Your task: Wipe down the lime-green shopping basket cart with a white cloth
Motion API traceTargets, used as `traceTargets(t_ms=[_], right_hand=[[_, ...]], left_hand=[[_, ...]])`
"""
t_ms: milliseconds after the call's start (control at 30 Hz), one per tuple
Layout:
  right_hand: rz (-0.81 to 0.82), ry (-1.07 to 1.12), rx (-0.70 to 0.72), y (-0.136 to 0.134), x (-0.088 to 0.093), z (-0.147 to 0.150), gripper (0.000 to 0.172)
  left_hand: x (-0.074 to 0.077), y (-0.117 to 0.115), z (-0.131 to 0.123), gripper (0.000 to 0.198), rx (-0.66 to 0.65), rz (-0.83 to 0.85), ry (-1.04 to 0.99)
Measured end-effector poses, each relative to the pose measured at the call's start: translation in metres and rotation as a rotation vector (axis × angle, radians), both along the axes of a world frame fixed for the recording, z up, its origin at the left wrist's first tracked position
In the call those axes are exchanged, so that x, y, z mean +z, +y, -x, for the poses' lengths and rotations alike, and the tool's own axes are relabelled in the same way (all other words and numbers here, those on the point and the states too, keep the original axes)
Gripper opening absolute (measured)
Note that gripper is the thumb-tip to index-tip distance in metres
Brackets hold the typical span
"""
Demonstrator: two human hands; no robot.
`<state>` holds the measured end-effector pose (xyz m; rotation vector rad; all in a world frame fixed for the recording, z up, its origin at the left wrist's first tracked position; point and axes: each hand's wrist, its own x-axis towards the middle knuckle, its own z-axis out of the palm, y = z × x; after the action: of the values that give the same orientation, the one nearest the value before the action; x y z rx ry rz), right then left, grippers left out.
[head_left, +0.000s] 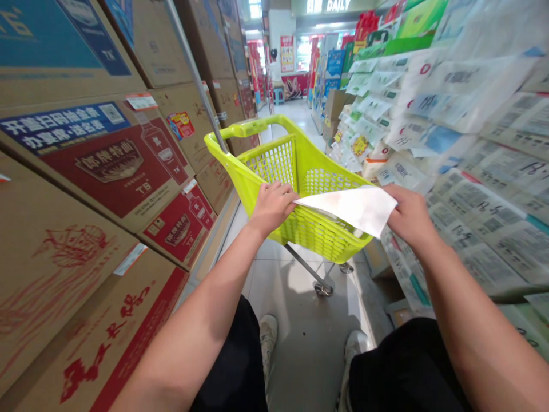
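Note:
My left hand [271, 205] and my right hand [409, 216] hold a white sheet of paper [355, 208] between them, one at each end, fingers closed on its edges. The paper hangs just over the near rim of a lime-green plastic shopping cart [295, 171] that stands in the aisle in front of me. The cart's basket looks empty from here, though the paper hides part of its inside. My legs in black shorts and pale shoes show below.
Stacked brown and red cardboard cartons [115, 166] wall the left side of the narrow aisle. Shelves of white packaged goods [472, 143] line the right. The tiled floor [300, 320] runs ahead to more displays at the far end.

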<state>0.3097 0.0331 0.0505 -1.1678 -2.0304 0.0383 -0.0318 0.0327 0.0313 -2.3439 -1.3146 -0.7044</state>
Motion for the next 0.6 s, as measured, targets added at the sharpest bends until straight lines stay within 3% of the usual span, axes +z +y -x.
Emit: traceTargets(t_ms=[100,167,267,367,433,500,600], right_hand=[[0.11,-0.046,0.152,0.0,-0.001,-0.012,0.023],[0.291,-0.059,0.283,-0.003,0.003,-0.017,0.029],[0.637,-0.077,0.471,-0.012,0.013,-0.023,0.04],[0.857,-0.107,0.58,-0.023,0.024,-0.027,0.047],[0.924,-0.191,0.614,-0.028,0.03,-0.031,0.049],[0.934,-0.262,0.628,-0.029,0.033,-0.032,0.052],[0.831,-0.175,0.485,-0.024,0.025,-0.021,0.054]], left_hand=[[0.011,-0.01,0.004,0.02,0.023,-0.124,-0.061],[0.022,-0.021,0.005,0.018,-0.016,-0.174,-0.073],[0.035,-0.036,0.009,0.013,-0.211,-0.092,-0.016],[0.034,-0.039,0.014,0.015,-0.351,0.056,-0.025],[0.025,-0.033,0.018,0.016,-0.3,0.085,-0.079],[0.013,-0.025,0.021,0.021,-0.157,0.056,-0.131],[-0.005,-0.01,0.027,0.035,0.056,-0.009,-0.184]])
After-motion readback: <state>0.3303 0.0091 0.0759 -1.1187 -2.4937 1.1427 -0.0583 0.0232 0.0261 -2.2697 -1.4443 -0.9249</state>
